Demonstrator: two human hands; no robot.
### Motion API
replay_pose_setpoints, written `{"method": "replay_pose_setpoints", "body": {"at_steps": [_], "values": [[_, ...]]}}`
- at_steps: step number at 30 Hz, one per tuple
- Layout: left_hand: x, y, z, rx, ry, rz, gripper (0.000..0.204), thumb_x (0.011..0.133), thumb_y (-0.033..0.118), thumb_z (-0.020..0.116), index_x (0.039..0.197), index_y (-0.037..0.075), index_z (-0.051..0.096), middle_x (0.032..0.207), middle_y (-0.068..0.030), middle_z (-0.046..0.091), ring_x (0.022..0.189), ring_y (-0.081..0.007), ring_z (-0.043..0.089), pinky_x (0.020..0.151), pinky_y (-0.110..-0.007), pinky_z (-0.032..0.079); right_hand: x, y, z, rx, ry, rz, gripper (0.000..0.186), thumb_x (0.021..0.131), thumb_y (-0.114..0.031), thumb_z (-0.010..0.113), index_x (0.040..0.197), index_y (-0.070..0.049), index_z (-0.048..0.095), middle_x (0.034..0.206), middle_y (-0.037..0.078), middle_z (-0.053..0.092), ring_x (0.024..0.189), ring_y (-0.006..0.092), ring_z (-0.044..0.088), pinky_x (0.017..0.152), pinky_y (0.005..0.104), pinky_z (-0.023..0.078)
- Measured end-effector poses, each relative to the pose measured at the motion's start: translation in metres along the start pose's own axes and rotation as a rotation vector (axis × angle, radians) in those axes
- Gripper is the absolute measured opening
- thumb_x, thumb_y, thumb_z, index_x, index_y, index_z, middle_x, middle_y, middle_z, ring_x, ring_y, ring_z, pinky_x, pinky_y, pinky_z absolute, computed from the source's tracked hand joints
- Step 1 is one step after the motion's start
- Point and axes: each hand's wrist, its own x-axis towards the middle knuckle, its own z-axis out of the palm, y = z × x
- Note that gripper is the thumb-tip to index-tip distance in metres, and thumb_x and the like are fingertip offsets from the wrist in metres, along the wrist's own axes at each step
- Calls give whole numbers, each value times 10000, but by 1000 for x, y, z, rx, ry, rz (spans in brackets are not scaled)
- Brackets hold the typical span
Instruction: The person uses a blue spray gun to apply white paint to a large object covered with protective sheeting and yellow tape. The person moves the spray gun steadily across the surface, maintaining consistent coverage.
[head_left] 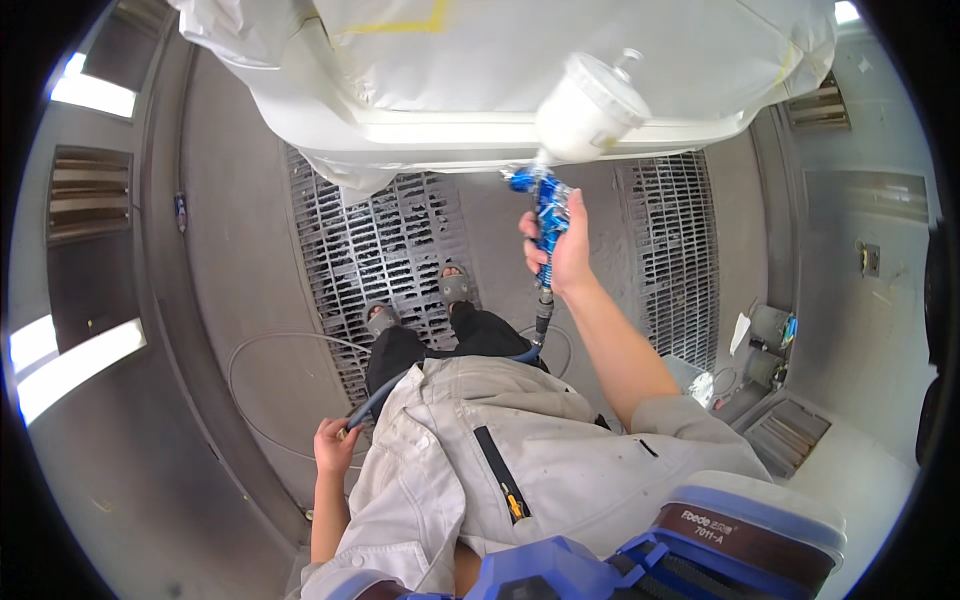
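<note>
My right hand (573, 258) is closed round the handle of a blue spray gun (549, 205), held out in front of me. On top of the gun sits a tilted white paint cup (590, 108). The gun is close to the lower edge of a white vehicle panel (450, 133); whether they touch I cannot tell. From the handle a dark blue air hose (405, 378) runs down and across my waist to the left. Low on the left side, my left hand (333, 446) grips this hose.
White masking sheet (460, 65) with yellow tape covers the vehicle ahead. Floor gratings (375, 255) lie under my feet and at the right (675, 260). A thin hose (245, 343) loops on the floor. Canisters (770, 328) are by the right wall. Part of a respirator (740, 535) shows at the bottom.
</note>
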Motion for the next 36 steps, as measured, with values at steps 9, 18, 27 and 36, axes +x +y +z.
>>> {"method": "replay_pose_setpoints", "body": {"at_steps": [9,18,27,36], "values": [[42,-8,-35,204,-91,121,252,805,255,867,977,80,808,1016,-112,713,940,-325,685,823,-421,549,7,-4,4,-10,233,-209,781,983,-815,289,810,-97,541,710,-13,526,425,96,393,399,292,353],[96,-41,-62,368,-314,148,371,780,63,714,1128,163,794,1301,-113,657,1210,-330,634,1013,-407,537,-76,-12,36,139,316,-325,749,1019,-759,277,1263,-91,512,1039,103,641,494,132,418,472,328,389],[165,137,-98,-120,-555,544,210,943,162,739,1077,5,780,1025,-122,775,949,-194,711,875,-334,552,-95,-9,113,214,79,-383,717,1018,-750,279,1172,-99,538,914,72,609,456,115,389,438,292,348],[126,240,-60,-987,-1026,396,281,951,131,784,1201,35,700,1101,-71,756,995,-124,703,898,-273,552,-99,1,209,256,-147,-219,757,995,-775,309,1185,-85,556,922,81,615,479,114,400,442,284,358]]}}
